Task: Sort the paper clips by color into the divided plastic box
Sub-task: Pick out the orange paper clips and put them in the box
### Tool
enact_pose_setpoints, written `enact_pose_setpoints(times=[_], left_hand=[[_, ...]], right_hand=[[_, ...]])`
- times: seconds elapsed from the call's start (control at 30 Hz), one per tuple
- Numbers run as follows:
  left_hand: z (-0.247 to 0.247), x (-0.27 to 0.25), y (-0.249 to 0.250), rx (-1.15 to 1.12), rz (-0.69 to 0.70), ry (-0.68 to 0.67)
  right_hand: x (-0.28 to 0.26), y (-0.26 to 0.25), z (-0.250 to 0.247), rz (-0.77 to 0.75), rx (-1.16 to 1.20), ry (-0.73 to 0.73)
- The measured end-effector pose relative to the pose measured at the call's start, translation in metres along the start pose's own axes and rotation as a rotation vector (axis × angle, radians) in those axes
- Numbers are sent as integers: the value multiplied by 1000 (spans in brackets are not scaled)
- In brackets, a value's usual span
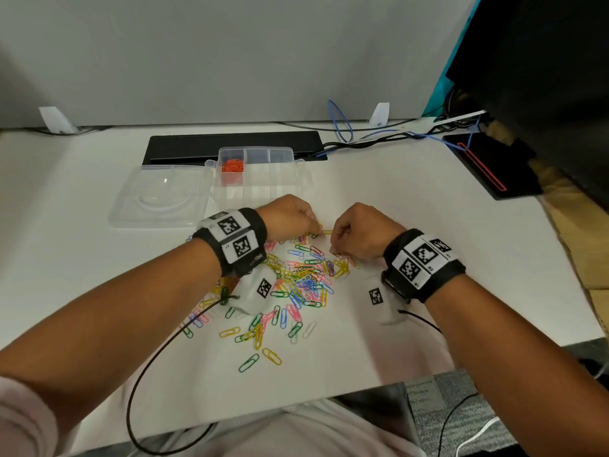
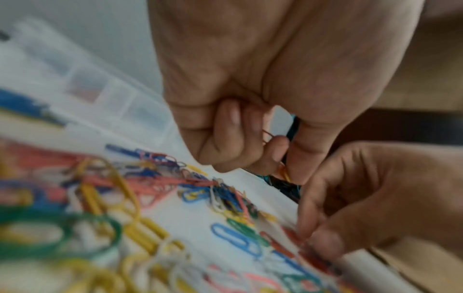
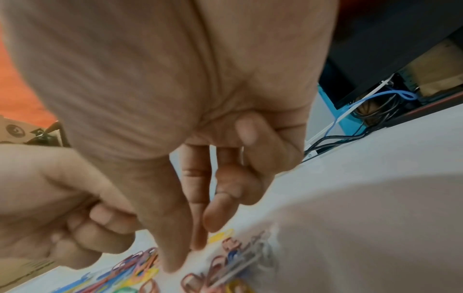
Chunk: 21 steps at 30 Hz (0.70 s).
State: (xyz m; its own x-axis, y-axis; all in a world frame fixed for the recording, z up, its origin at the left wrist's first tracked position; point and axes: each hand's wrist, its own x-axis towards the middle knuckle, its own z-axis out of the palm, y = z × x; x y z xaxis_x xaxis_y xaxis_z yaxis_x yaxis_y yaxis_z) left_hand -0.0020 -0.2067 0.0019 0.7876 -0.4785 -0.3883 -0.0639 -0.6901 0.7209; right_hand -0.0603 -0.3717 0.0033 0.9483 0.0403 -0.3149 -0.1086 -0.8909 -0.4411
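Note:
A loose pile of paper clips [image 1: 296, 278] in many colours lies in the middle of the white table. Behind it stands the clear divided box [image 1: 280, 179], with orange clips [image 1: 232, 166] in its back left compartment. My left hand [image 1: 313, 227] hovers at the pile's far edge, fingers curled; it pinches an orange-yellow clip [image 2: 284, 172] between thumb and forefinger. My right hand [image 1: 334, 245] is just to its right, thumb and fingertips [image 3: 172, 263] pointing down onto red clips [image 2: 308, 249] on the table. A yellow clip [image 1: 326, 231] lies between the two hands.
The box's clear lid [image 1: 158, 196] lies open flat to its left. A black strip [image 1: 230, 143] and cables [image 1: 362, 140] run along the back. A black device with a red line [image 1: 484, 166] sits at the right; the table edge is close to my body.

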Motion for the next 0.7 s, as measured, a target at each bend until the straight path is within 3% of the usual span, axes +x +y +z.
enact_pose_setpoints(times=[0.13, 0.2, 0.33, 0.53, 0.6, 0.7], left_hand=[[-8, -6, -9, -408, -100, -128], [-11, -8, -17, -423, -59, -146], [-16, -13, -25, -240, 4, -72], [-26, -20, -26, -113, 11, -13], [-26, -20, -27, -163, 8, -19], [-24, -19, -29, -460, 6, -117]], right_hand=[[1, -10, 2, 33, -77, -59], [2, -15, 1, 20, -105, -77], [1, -17, 0, 15, -123, -95], [-6, -10, -1, 44, -122, -61], [-7, -9, 1, 59, -121, -72], [-6, -10, 1, 53, -142, -90]])
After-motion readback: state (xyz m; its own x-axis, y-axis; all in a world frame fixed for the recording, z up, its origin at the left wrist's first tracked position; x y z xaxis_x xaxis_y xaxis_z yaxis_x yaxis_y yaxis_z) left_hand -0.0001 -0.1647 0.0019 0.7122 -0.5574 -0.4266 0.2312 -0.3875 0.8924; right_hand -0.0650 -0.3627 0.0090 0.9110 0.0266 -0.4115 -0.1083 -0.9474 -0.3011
